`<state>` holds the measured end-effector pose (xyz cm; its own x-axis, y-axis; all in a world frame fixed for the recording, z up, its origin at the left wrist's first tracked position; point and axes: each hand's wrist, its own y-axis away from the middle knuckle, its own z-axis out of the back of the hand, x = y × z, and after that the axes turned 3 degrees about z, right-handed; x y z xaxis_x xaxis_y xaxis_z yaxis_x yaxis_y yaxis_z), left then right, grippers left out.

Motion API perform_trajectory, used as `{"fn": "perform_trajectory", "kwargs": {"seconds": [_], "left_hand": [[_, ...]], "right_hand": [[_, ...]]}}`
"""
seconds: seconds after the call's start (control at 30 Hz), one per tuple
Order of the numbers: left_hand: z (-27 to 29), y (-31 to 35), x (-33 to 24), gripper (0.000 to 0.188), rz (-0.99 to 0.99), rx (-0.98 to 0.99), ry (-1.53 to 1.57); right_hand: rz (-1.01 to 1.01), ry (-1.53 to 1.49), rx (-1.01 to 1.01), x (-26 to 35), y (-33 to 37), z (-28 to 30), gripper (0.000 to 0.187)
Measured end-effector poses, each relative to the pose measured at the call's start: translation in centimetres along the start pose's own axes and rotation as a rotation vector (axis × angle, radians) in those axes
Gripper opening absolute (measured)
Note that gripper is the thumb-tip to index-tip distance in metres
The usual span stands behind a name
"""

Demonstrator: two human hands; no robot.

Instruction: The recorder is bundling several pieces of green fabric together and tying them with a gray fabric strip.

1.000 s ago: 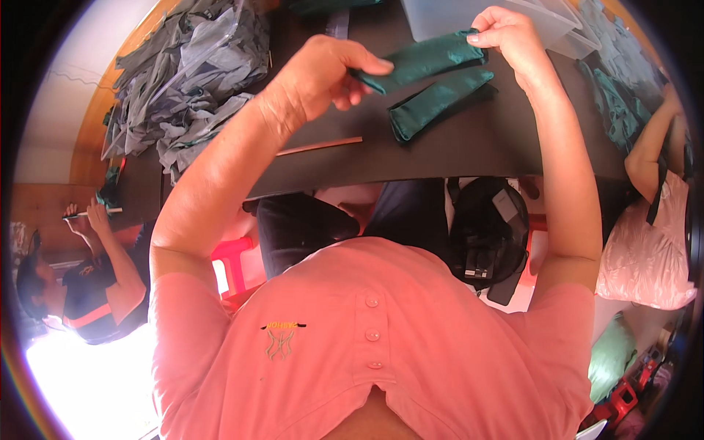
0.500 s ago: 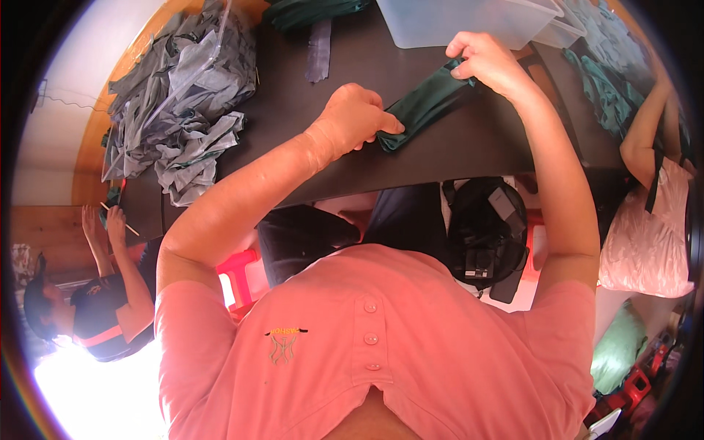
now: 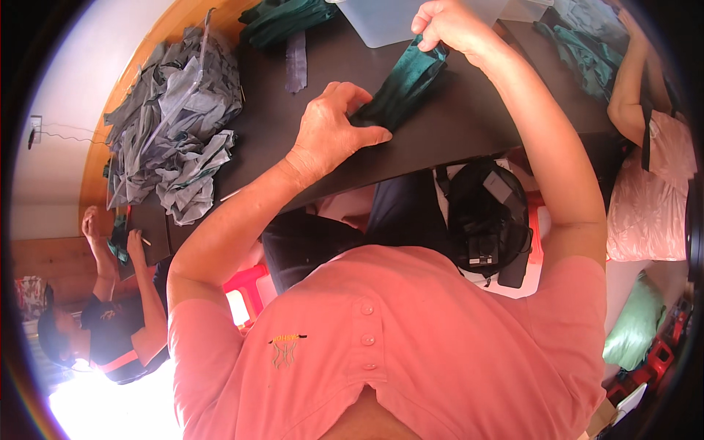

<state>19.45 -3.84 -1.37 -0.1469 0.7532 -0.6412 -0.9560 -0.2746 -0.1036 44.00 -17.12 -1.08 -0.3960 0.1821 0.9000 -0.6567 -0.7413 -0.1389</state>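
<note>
A strip of shiny dark green fabric point(image 3: 408, 82) slants over the dark table in front of me. My right hand point(image 3: 453, 31) pinches its far upper end between thumb and fingers, close to a clear plastic bin. By the strip's near lower end is my left hand point(image 3: 330, 126), its thumb and forefinger spread apart on either side of the cloth. The fabric's lower end is partly hidden by this hand. Whether the left fingers touch the cloth, I cannot tell.
A big heap of grey fabric pieces point(image 3: 183, 110) stands at left. Behind are dark green cloth point(image 3: 286, 20), a grey strip point(image 3: 296, 62) and the clear bin point(image 3: 385, 22). More green cloth point(image 3: 587, 59) lies at right. Co-workers sit at both sides; a black bag point(image 3: 488, 213) is below the table edge.
My left hand has opened from its pinch on the strip's lower end. My right hand still grips the upper end, now farther left in the view, which has shifted slightly.
</note>
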Motion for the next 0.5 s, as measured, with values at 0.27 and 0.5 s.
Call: {"fn": "perform_trajectory", "kwargs": {"seconds": [0.27,0.5], "left_hand": [[-0.4,0.2,0.5,0.041,0.083,0.009,0.044],[-0.6,-0.3,0.5,0.048,0.071,0.023,0.049]], "right_hand": [[-0.032,0.633,0.044,1.0,2.4,-1.5,0.027],[0.038,0.32,0.103,-0.2,0.9,-0.7,0.023]]}}
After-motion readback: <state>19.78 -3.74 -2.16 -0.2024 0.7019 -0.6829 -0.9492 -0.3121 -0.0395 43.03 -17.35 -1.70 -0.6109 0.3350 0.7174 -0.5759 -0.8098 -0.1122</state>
